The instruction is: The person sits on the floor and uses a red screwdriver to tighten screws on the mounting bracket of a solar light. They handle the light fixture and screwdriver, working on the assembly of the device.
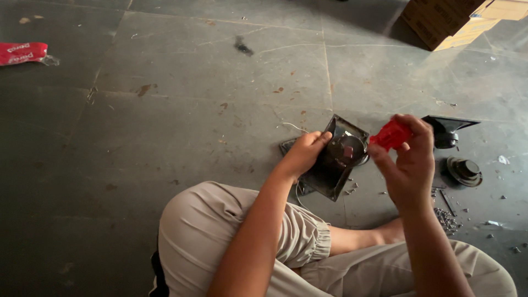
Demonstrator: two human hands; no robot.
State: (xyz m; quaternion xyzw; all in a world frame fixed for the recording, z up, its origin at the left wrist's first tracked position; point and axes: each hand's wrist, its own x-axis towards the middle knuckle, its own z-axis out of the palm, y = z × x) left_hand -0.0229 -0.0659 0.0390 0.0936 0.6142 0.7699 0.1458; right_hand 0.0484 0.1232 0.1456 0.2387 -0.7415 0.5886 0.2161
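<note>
Left hand: I see my left hand (304, 153) clasped over the near edge of the square black horn part (333, 159), fingers curled on its rim; I judge this props it tilted so its round centre faces me.
Right hand: my right hand (408, 159) is raised just right of that part, fingertips pinched on a small red object (390, 134), its tip close to the round centre; whether they touch, I cannot tell.
Horn part: on the grey stone floor (165, 121), just ahead of my folded legs.
Loose hardware: small screws (446, 219) lie scattered bare on the floor by my right forearm, in no tray, I'd guess for easy reach.
Other parts: a second black horn (448, 129) and a round black cap (465, 170) lie beyond my right hand.
Containers: cardboard boxes (456, 22) at top right; contents hidden.
Litter: a red wrapper (22, 53) far left.
</note>
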